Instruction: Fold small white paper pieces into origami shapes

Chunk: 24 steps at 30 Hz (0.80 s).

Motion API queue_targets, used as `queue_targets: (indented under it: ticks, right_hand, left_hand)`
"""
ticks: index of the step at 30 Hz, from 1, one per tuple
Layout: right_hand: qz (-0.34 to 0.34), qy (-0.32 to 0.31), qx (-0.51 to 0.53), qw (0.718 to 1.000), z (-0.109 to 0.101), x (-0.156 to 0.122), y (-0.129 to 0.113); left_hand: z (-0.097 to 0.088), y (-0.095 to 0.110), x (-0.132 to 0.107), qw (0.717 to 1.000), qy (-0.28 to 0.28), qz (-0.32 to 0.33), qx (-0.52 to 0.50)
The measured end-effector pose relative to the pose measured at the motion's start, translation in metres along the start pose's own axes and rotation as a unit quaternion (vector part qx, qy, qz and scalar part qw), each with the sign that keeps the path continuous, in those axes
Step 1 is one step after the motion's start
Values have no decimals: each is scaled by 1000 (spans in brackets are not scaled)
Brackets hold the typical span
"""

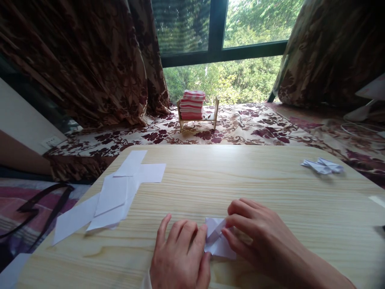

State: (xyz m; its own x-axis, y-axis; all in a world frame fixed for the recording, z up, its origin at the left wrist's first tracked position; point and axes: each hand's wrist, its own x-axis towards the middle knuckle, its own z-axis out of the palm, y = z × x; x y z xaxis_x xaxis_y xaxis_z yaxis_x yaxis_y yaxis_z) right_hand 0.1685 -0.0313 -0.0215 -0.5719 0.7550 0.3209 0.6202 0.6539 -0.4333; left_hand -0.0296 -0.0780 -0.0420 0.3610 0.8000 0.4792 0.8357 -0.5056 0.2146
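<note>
A small piece of folded white paper (219,245) lies on the light wood table between my two hands. My left hand (182,251) rests on the table, with its index finger and thumb pressing the paper's left edge. From the right, my right hand (251,226) pinches a raised flap of the same paper between thumb and index finger. Part of the paper's right side is hidden behind my right fingers.
Loose white paper sheets (112,194) overlap at the table's left. Folded paper pieces (323,165) lie at the back right of the table (234,176). Beyond it, a small wooden rack (215,114) holds folded pink-and-white cloths (191,105) on the window ledge.
</note>
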Motion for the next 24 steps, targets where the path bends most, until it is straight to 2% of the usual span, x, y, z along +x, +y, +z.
queue_targets:
  ticks: [3, 6, 13, 16, 21, 24]
  right_hand:
    - [-12, 6, -11, 1000, 3, 1, 1]
    - [-22, 12, -14, 1000, 4, 1, 1]
    - [-21, -9, -28, 999, 1, -2, 0]
    - [-25, -18, -36, 999, 0, -2, -1]
    - [-33, -43, -45, 998, -3, 0, -1]
    - [-59, -50, -63, 995, -3, -1, 1]
  left_hand:
    - [-8, 1, 9, 1000, -14, -2, -11]
    - [-10, 4, 19, 1000, 5, -14, -18]
    - [7, 13, 27, 999, 17, -35, -22]
    - [9, 13, 27, 999, 29, -35, -17]
    - [2, 11, 25, 1000, -4, -26, -14]
    - [1, 10, 25, 999, -15, -28, -11]
